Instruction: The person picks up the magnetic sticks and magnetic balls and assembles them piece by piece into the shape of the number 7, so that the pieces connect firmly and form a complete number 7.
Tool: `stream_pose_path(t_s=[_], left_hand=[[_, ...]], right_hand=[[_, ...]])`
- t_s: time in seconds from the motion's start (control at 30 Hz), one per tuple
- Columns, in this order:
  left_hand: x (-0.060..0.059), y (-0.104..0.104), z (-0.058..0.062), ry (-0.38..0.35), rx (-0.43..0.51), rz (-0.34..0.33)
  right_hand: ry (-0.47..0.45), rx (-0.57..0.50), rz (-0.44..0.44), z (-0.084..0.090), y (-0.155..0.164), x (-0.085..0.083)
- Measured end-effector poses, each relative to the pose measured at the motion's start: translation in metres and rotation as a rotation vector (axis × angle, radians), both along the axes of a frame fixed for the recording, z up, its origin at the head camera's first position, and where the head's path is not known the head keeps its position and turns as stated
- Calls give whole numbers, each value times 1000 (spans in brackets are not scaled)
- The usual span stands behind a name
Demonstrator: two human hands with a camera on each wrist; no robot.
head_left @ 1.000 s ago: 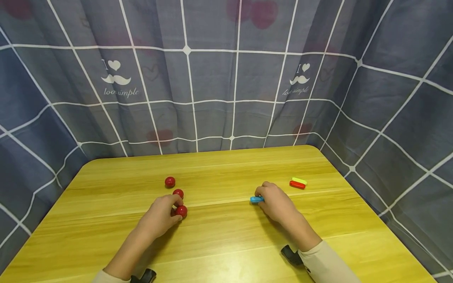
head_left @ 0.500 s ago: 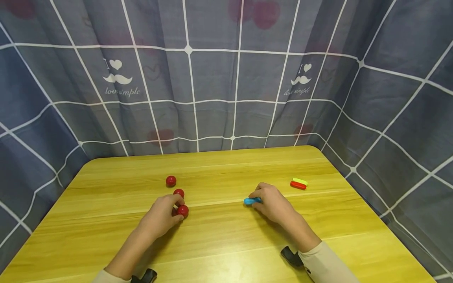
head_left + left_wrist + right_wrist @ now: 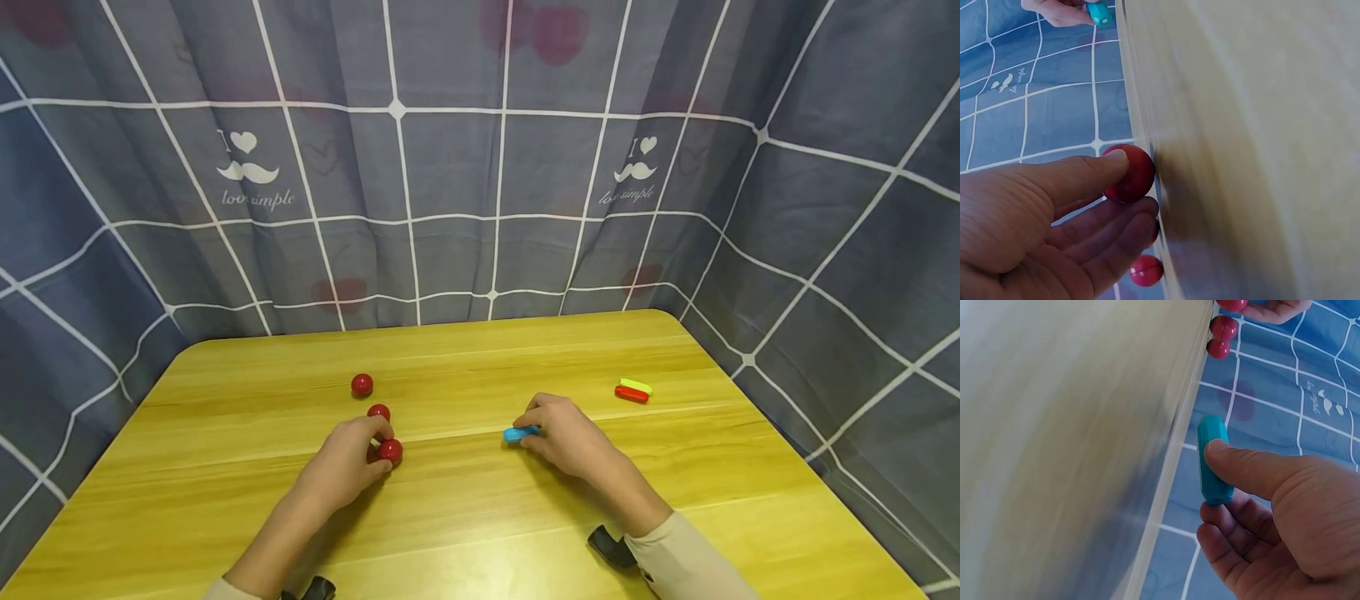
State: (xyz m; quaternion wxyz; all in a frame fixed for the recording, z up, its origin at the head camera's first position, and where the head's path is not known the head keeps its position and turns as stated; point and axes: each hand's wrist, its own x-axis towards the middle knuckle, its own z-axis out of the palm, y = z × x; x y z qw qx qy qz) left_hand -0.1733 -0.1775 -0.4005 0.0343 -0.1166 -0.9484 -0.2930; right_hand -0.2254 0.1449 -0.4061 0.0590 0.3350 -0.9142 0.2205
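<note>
My left hand (image 3: 348,462) holds a glossy red ball (image 3: 391,452) low over the wooden table. In the left wrist view, the thumb lies on that red ball (image 3: 1132,175) with curled fingers under it. A second red ball (image 3: 379,412) sits just beyond the fingers, and a third red ball (image 3: 362,384) lies farther back. At the table's centre right, my right hand (image 3: 566,433) pinches a short blue ribbed stick (image 3: 519,434) close over the wood. In the right wrist view, the thumb presses the side of the blue stick (image 3: 1212,469), its far end sticking out.
A red stick (image 3: 632,394) and a yellow-green stick (image 3: 637,386) lie side by side at the right back of the wooden table (image 3: 450,533). Behind and beside the table hangs a grey-blue checked curtain (image 3: 450,167).
My right hand has moved left and slightly nearer with the blue stick, whose angle has shifted. My left hand stays almost in place on the red ball.
</note>
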Motion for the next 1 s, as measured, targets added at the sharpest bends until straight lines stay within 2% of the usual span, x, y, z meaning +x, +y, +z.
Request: stream_pose_path(t_s=[0.27,0.6,1.0], left_hand=[[1,5,2,0,-12,-5],[-1,12,2,-8,-14,-20],[-2,18,0,-12,-10,-36]], right_hand=[[21,37,27,2,-13,1],[42,28,72,1,-25,2],[25,24,110,1,-39,5]])
